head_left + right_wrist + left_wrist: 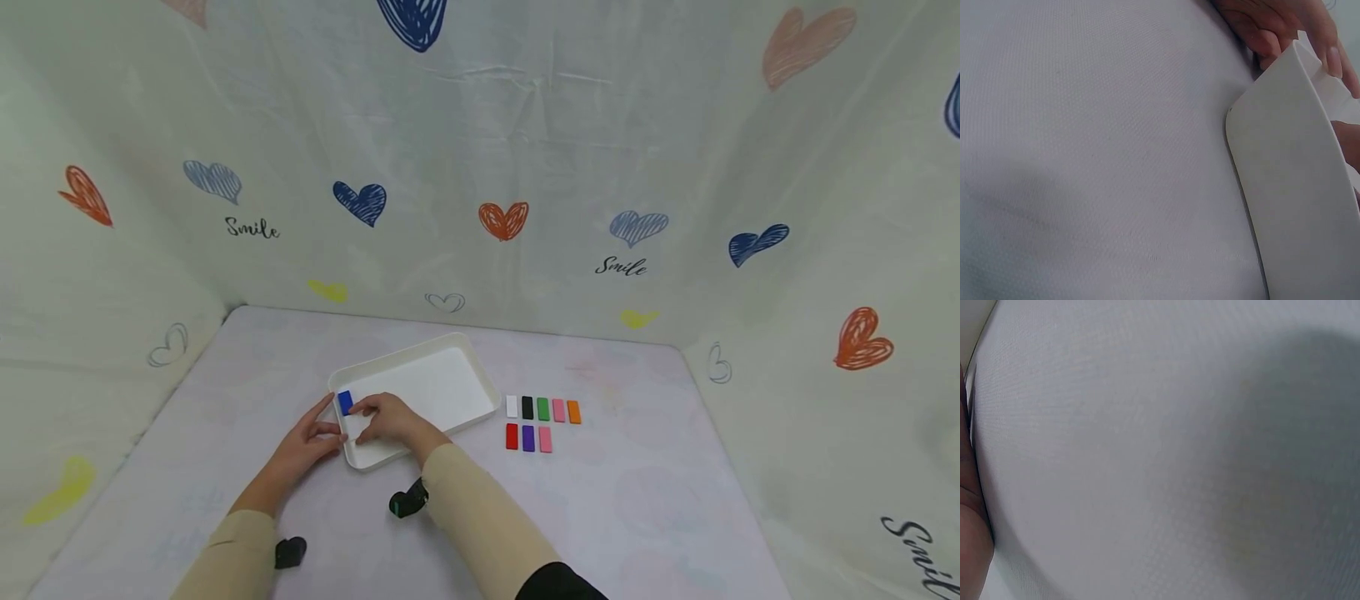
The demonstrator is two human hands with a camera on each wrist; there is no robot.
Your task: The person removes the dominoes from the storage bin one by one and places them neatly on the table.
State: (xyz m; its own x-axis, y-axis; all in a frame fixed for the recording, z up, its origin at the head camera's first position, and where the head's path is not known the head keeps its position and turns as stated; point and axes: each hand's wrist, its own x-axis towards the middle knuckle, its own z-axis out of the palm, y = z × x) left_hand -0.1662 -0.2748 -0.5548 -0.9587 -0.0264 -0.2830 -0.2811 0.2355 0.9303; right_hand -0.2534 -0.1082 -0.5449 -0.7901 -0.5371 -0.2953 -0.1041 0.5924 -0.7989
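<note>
A shallow white tray lies tilted on the table. Inside its left end is a small blue rectangular block. My left hand holds the tray's left rim; in the right wrist view, that left hand has a fingertip over the rim and other fingers outside. My right hand reaches over the near rim into the tray, palm down. Its index fingertip is at the blue block, and thumb and index stand apart with nothing visible between them. The tray wall hides most of the right fingers in the right wrist view.
Right of the tray, small blocks lie in two rows: several in the back row, including a black block and an orange block, and three in front, including a red block. A heart-patterned curtain surrounds the table.
</note>
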